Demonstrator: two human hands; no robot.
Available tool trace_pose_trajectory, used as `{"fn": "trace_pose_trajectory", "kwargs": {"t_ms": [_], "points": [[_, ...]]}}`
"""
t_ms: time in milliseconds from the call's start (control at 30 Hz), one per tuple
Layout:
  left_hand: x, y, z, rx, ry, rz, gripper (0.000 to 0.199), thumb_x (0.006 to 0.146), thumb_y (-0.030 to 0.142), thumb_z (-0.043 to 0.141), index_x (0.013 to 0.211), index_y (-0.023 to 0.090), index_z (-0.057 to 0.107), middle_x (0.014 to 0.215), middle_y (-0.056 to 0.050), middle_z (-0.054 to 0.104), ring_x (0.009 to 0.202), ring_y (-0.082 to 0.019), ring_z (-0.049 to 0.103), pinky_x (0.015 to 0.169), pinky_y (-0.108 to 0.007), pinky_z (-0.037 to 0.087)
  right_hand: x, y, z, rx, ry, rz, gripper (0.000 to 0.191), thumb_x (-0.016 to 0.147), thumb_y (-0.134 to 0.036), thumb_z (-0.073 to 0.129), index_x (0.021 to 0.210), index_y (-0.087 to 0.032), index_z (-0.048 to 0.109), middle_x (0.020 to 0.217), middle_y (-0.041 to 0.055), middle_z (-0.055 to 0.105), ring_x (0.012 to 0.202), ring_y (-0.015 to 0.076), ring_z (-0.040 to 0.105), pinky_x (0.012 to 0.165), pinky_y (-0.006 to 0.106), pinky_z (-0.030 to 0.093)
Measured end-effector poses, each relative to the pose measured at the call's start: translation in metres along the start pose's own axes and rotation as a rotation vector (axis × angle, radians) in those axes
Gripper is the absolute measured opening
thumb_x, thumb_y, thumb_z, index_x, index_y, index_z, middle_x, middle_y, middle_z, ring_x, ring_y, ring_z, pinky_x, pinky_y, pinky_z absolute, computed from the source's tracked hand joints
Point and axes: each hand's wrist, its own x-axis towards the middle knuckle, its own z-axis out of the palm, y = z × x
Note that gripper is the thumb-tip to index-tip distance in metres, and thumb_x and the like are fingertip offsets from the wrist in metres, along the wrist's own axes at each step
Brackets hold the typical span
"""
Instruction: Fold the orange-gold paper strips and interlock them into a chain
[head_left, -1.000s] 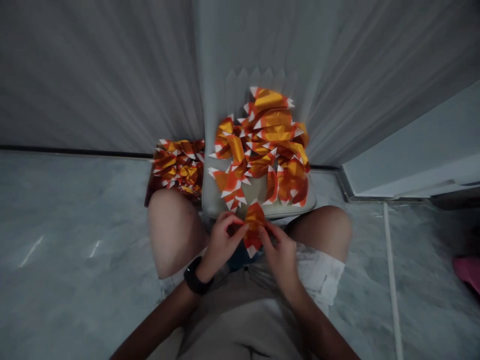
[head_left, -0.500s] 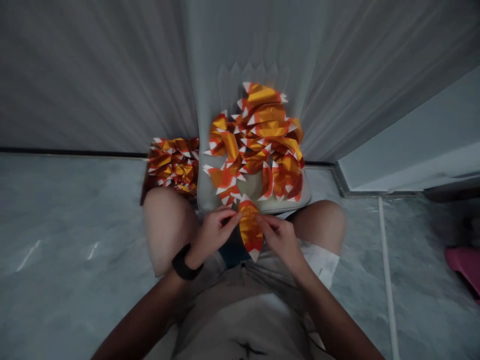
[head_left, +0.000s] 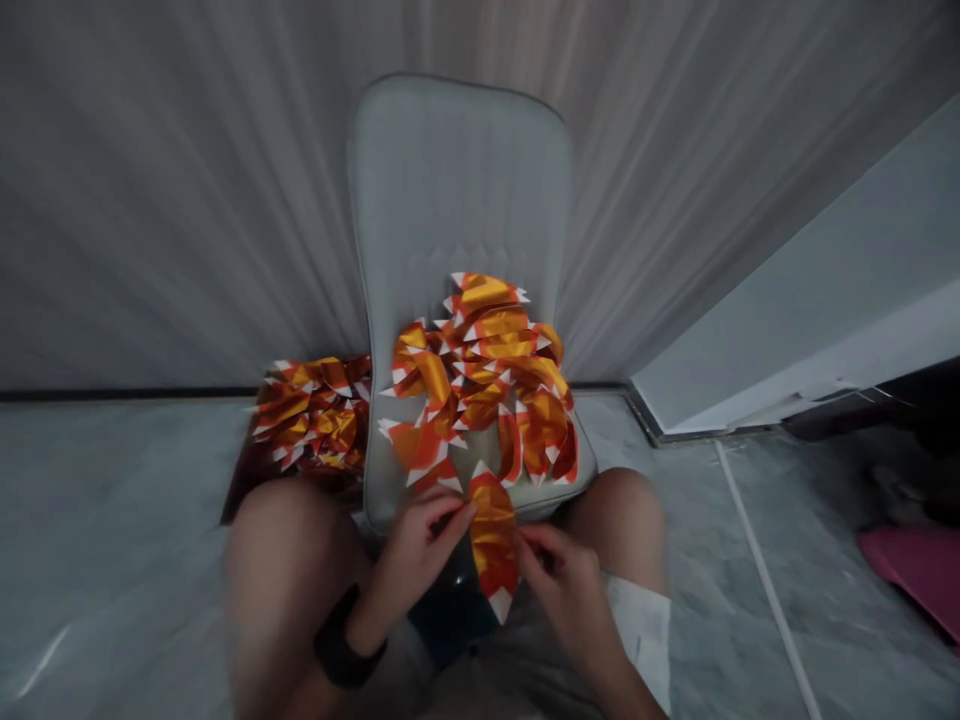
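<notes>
From the head view, the left hand (head_left: 416,565), a black watch (head_left: 349,642) on its wrist, and the right hand (head_left: 562,590) pinch opposite edges of a folded orange-and-gold foil paper piece (head_left: 493,535) with white pointed tips, fingers narrowly closed on it, above the lap. Just beyond, a heap of similar foil pieces (head_left: 472,385) lies on a grey padded chair (head_left: 457,180). A smaller foil heap (head_left: 311,415) sits beside the chair, left of it, above a grey marble floor (head_left: 112,520).

A grey pleated curtain (head_left: 150,200) hangs behind a pale padded chair back (head_left: 457,170) — the light is dim — over grey marble flooring (head_left: 112,530), with a white wall ledge (head_left: 810,310) right and a pink object (head_left: 911,570) — low on the floor.
</notes>
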Motion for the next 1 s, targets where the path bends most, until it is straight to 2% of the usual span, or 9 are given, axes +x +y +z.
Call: {"fn": "trace_pose_trajectory", "kwargs": {"t_ms": [100,267,333,400,500,633,800,900,1000], "points": [[0.014,-0.018,-0.009,-0.035,0.027,-0.022,0.032,0.097,0.042,0.055,0.088,0.021,0.076,0.092,-0.007,0.070,0.088,-0.020,0.064,0.072,-0.028,0.051,0.031,-0.007,-0.013,-0.225,0.027,-0.165,0.029,0.098,-0.034,0.053,0.094,-0.020,0.078,0.086,0.0064,0.078,0.074,0.0206,0.073,0.066,0.028,0.056],[0.027,-0.063,-0.028,0.076,0.223,-0.030,0.031,0.097,0.041,0.054,0.092,0.019,0.075,0.094,-0.007,0.069,0.088,-0.020,0.065,0.078,-0.029,0.052,0.135,-0.027,-0.028,-0.713,0.007,-0.442,0.033,0.102,-0.032,0.047,0.100,-0.020,0.078,0.097,0.0119,0.075,0.087,0.0243,0.068,0.080,0.036,0.050],[0.024,-0.072,-0.034,0.115,0.282,-0.035,0.030,0.097,0.040,0.054,0.092,0.019,0.074,0.095,-0.007,0.069,0.087,-0.019,0.066,0.076,-0.029,0.051,0.170,-0.027,-0.026,-0.821,0.014,-0.490,0.029,0.100,-0.030,0.051,0.107,-0.019,0.076,0.108,0.0145,0.073,0.097,0.0276,0.066,0.086,0.040,0.048],[0.019,-0.073,-0.037,0.136,0.309,-0.031,0.029,0.097,0.039,0.053,0.092,0.019,0.073,0.094,-0.007,0.069,0.084,-0.018,0.066,0.073,-0.027,0.051,0.184,-0.018,-0.019,-0.815,0.097,-0.499,0.031,0.099,-0.031,0.053,0.118,-0.016,0.072,0.119,0.0173,0.070,0.106,0.0297,0.064,0.091,0.043,0.049],[0.014,-0.069,-0.038,0.196,0.362,-0.028,0.027,0.097,0.040,0.053,0.096,0.020,0.072,0.096,-0.006,0.068,0.085,-0.018,0.066,0.074,-0.027,0.051,0.159,0.004,-0.002,-0.677,0.144,-0.508,0.033,0.100,-0.032,0.051,0.122,-0.015,0.070,0.118,0.0160,0.070,0.110,0.0288,0.064,0.096,0.044,0.050],[0.019,-0.071,-0.035,0.399,0.495,-0.150,0.035,0.090,0.046,0.064,0.112,0.019,0.066,0.107,-0.010,0.067,0.098,-0.024,0.065,0.084,-0.033,0.050,0.093,0.021,0.035,-0.443,-0.013,-0.446,0.027,0.099,-0.028,0.052,0.114,-0.018,0.072,0.108,0.0118,0.072,0.100,0.0245,0.068,0.091,0.039,0.055],[0.023,-0.080,-0.038,0.494,0.363,-0.364,0.028,0.090,0.048,0.062,0.095,0.021,0.066,0.084,-0.005,0.072,0.079,-0.023,0.067,0.068,-0.030,0.044,0.045,0.009,0.086,-0.177,-0.019,-0.256,0.025,0.097,-0.023,0.052,0.110,-0.020,0.073,0.107,0.0111,0.073,0.100,0.0227,0.070,0.092,0.036,0.056],[0.015,-0.083,-0.045,0.405,0.334,-0.399,0.029,0.089,0.050,0.062,0.088,0.021,0.067,0.080,-0.004,0.072,0.071,-0.020,0.066,0.064,-0.028,0.041,0.034,0.005,0.096,-0.070,-0.047,-0.196,0.025,0.095,-0.021,0.053,0.108,-0.020,0.074,0.106,0.0105,0.073,0.098,0.0221,0.071,0.090,0.034,0.057],[0.001,-0.084,-0.052,0.201,0.378,-0.393,0.035,0.085,0.053,0.064,0.094,0.019,0.069,0.085,-0.004,0.073,0.074,-0.019,0.065,0.066,-0.027,0.044,0.028,0.009,0.093,0.024,-0.104,-0.145,0.024,0.094,-0.025,0.055,0.104,-0.020,0.076,0.106,0.0104,0.074,0.097,0.0227,0.071,0.088,0.035,0.057]]}}
